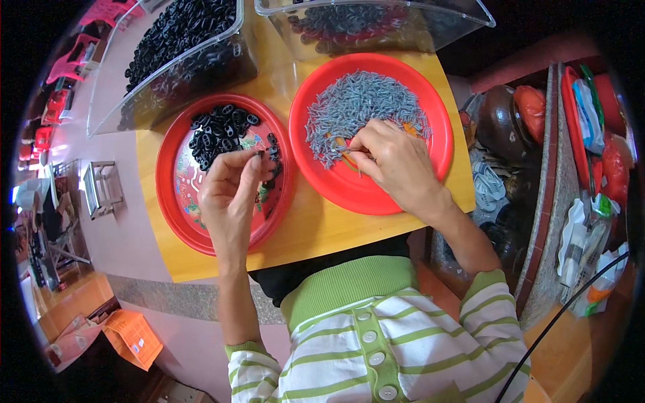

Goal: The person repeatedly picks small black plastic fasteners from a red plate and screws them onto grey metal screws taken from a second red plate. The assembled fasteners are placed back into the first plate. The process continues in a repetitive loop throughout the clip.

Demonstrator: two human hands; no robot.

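Note:
My left hand [232, 191] hovers over the left red plate [176, 195], fingertips pinched on a small black ring-shaped part beside a heap of black parts [218, 131]. My right hand [393, 161] rests in the right red plate [410, 80], fingers pinching into a pile of small grey metal pieces [356, 104]. Both plates sit on a small yellow wooden table [316, 232]. What the right fingertips hold is too small to tell.
Two clear plastic bins stand at the table's far side: the left bin [168, 74] is full of black parts, the right bin [376, 23] holds dark parts. A dark pot [500, 117], sandals and bagged goods lie at the right. An orange box [134, 339] is on the floor.

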